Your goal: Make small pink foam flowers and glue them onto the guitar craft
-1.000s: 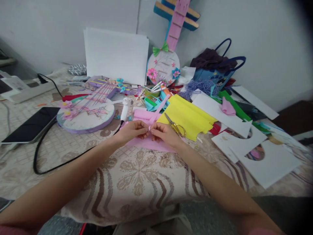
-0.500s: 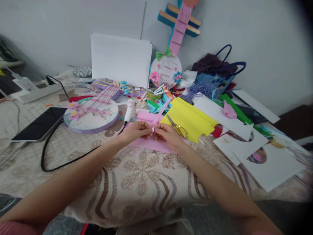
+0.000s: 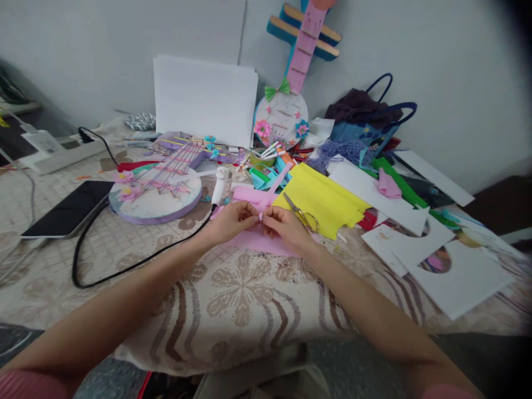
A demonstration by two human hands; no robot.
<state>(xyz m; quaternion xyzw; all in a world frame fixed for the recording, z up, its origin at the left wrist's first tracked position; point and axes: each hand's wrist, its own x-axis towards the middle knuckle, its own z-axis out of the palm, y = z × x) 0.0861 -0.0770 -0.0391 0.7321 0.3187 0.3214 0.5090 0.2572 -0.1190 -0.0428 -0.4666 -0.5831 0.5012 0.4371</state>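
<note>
Over the cloth-covered desk [image 3: 243,296], the left hand [image 3: 235,220] and right hand [image 3: 286,226] pinch the near end of a narrow, papery pink strip [image 3: 279,184], its long axis slanting away rightward; a flat pink sheet [image 3: 266,245] lies beneath.

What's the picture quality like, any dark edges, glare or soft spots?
Head view: dim, soft light, no strong glare on the black tablet; head view: right edge darkened, blackest at top corner; head view: detail mushy at the pink scrap between left hand and right hand.
</note>
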